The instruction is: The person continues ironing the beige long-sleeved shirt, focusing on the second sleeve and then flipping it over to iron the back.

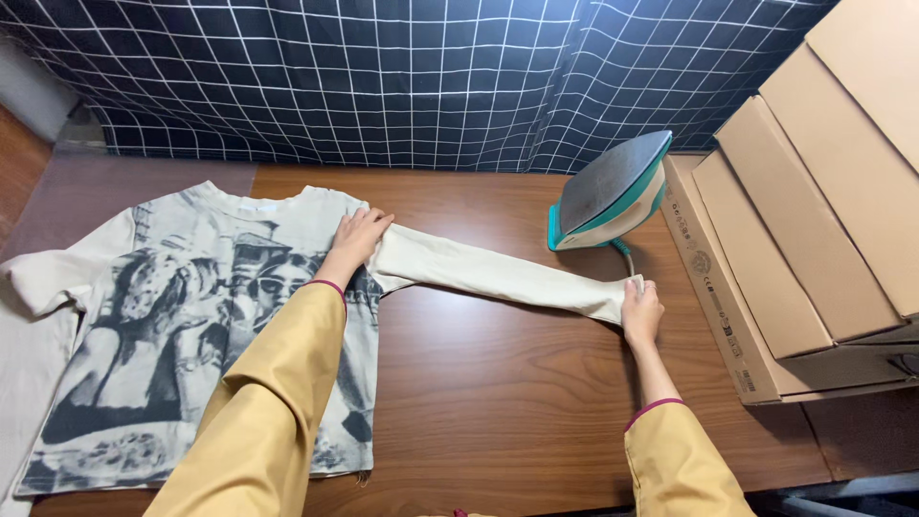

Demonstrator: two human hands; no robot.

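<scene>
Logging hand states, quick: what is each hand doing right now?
Left hand: open, flat on the shirt at the shoulder.
Right hand: closed, pinching the sleeve cuff.

- Wooden table (pixel 498 383): brown, grained top filling most of the view; evenly lit, soft shadows.
- Grid-patterned curtain (pixel 402 77): dark navy cloth with white squares, hanging in folds along the table's far edge.
- Cardboard boxes (pixel 814 220): plain brown, stacked stepwise at the table's right end.
- Wood floor (pixel 17 163): reddish-brown strip beyond the table's far left corner.
- Pale wall (pixel 29 91): narrow patch above that floor, left of the curtain.
</scene>
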